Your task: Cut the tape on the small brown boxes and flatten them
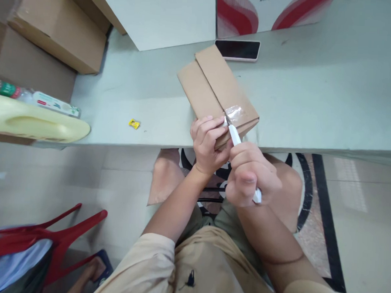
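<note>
Box (218, 93) lies at the table's (315, 104) near edge, twelve o'clock from us. Our left hand (207, 142) clamps its corner to steady it, while our right hand (251, 175) fists a white cutter (234, 135), tip on the tape (234, 113).

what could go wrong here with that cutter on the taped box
The cutter tip sits at the tape right beside the left hand fingers, so a slip could nick them. The box overhangs the table edge above the knees, so it may tip or let the blade run toward the legs.
</note>
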